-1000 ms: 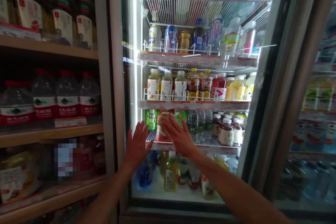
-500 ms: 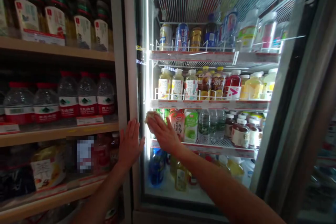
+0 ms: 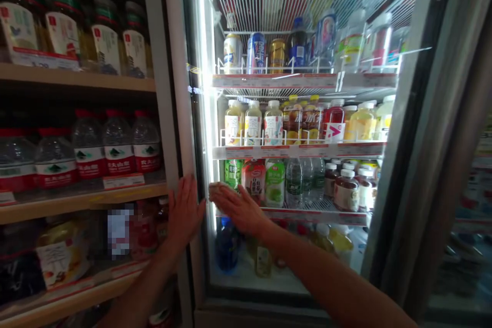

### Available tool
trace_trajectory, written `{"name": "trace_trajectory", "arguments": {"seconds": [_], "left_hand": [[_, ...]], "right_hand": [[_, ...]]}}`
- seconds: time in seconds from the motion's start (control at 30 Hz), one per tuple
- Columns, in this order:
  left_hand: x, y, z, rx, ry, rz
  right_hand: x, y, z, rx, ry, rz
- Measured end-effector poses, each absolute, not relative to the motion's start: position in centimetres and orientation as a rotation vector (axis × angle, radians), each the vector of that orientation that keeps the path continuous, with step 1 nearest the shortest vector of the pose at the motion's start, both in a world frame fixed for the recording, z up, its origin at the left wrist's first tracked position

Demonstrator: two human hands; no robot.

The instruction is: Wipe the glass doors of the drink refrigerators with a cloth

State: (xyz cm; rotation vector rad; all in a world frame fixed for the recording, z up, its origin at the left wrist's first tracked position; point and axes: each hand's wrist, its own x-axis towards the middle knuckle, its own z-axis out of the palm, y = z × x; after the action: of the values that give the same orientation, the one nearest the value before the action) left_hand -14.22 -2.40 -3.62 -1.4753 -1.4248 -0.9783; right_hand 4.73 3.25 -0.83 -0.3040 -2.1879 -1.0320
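My left hand point(image 3: 185, 211) rests flat against the metal frame point(image 3: 173, 92) at the left edge of a lit drinks fridge, its fingers stretched upward. To its right, my right hand point(image 3: 243, 211) presses a pale, crumpled cloth point(image 3: 216, 188) on the glass door point(image 3: 246, 288), close to the bright light strip point(image 3: 205, 113). Most of the cloth is hidden beneath the fingers. Behind the glass, near that hand, stand a green drink bottle point(image 3: 232, 171), a red-labelled bottle point(image 3: 253, 179) and another green bottle point(image 3: 274, 184).
Wooden shelves on the left hold red-capped water bottles point(image 3: 119, 141) and large dark-topped drink bottles point(image 3: 63, 25). Inside the fridge are wire shelves point(image 3: 303, 151) with several bottles and cans. A thick metal door edge point(image 3: 426, 138) runs down the right.
My right hand has slid down the glass with the cloth. My left hand stays on the frame. The view has shifted slightly, so the shelves appear further left.
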Motion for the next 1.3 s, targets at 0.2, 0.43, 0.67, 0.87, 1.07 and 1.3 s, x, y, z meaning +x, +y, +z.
{"name": "trace_trajectory", "arguments": {"seconds": [0.2,0.43,0.67,0.87,1.07,1.3], "left_hand": [[-10.5,-1.0,-2.4,-1.517,-1.363,-0.982],[-6.8,0.1,-1.3,-1.550,-1.314,-0.943],[-4.3,0.7,-1.5,-1.611,-1.226,-0.936],[-1.6,1.5,-1.2,-1.657,-1.124,-0.953],[0.7,1.8,-1.4,-1.728,-1.114,-0.968],[3.1,2.6,-1.3,-1.755,-1.034,-0.948]], "right_hand": [[9.4,4.4,1.5,-0.573,-1.934,-0.945],[14.4,4.2,-1.2,-0.471,-2.071,-0.997],[17.4,4.6,-2.0,-0.527,-2.061,-1.008],[19.2,4.8,-1.7,-0.778,-1.843,-0.952],[20.8,4.5,-3.7,-0.673,-2.004,-1.039],[22.9,5.3,-3.4,-0.834,-1.780,-0.987]]}}
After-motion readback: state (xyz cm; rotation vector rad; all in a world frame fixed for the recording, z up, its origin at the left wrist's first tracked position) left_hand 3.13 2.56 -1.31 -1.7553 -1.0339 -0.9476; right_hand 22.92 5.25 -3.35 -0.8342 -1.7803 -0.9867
